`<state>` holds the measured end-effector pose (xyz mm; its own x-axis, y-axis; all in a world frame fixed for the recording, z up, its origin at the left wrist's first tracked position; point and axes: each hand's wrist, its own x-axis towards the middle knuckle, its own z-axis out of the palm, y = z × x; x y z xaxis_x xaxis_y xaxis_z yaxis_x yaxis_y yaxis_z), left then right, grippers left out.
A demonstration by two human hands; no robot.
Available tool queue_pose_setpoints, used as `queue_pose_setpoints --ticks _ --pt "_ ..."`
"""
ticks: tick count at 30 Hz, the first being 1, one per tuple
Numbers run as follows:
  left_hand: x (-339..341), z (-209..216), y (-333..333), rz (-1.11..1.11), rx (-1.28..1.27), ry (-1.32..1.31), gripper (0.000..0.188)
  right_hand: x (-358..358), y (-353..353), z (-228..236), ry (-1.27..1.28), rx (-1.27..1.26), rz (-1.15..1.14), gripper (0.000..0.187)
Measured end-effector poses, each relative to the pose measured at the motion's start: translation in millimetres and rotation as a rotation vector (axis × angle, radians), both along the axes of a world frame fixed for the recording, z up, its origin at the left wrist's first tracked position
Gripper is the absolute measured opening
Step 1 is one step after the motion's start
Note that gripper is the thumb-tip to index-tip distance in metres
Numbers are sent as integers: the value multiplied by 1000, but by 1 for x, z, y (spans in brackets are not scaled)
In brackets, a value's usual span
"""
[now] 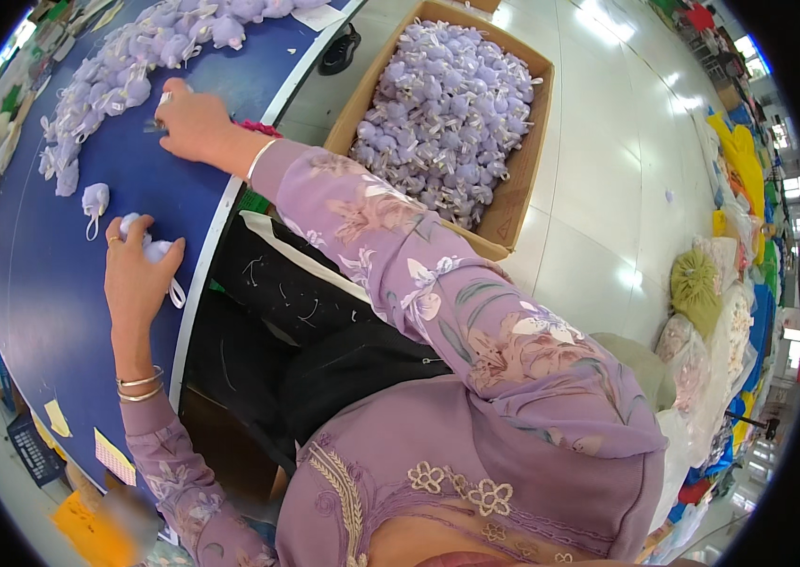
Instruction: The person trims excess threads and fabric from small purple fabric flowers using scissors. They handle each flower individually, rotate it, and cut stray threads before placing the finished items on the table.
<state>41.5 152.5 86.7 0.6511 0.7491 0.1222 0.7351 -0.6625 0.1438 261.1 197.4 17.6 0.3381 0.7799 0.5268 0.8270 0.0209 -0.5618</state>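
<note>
On the blue table [41, 312], my left hand [138, 274] is closed around a small lavender plush toy [156, 249]; its white loop hangs out beside my thumb. Just beyond that hand lies another lavender plush toy [95, 199] with a loop strap, touching nothing else. My right hand [194, 121] is farther up the table, its fingers curled together near the heap. Something small and dark shows at its fingertips, too blurred to name. A long heap of the same lavender plush toys [116, 80] stretches along the far side of the table.
Right of the table, a cardboard box [534, 142] full of lavender plush toys stands on the tiled floor [598, 189]. The table's pale edge [220, 227] runs close to my lap. Paper slips [114, 457] lie at the near left. Bags and bundles [697, 293] are piled at far right.
</note>
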Motion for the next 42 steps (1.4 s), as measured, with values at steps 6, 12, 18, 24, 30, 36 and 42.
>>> queue_pose_setpoints --ticks 6,12,18,24,30,36,42 --pt "-4 -2 -1 50 -55 -23 44 -4 -8 4 91 -82 -79 27" --pt "-8 -11 -6 50 -7 -123 40 23 -22 7 125 -60 -58 28" --pt "-14 -18 -16 67 43 -200 41 31 -108 25 948 -71 338 33" --pt "-16 -17 -19 67 44 -219 41 20 -204 7 1520 25 556 33" --pt "-20 -20 -16 59 56 -225 42 23 -262 3 1626 169 609 27" --pt "-18 -15 -22 78 54 -264 43 30 -298 19 1540 82 512 34" --pt "-23 -13 -29 117 -2 -278 42 26 -312 25 1285 26 400 50"
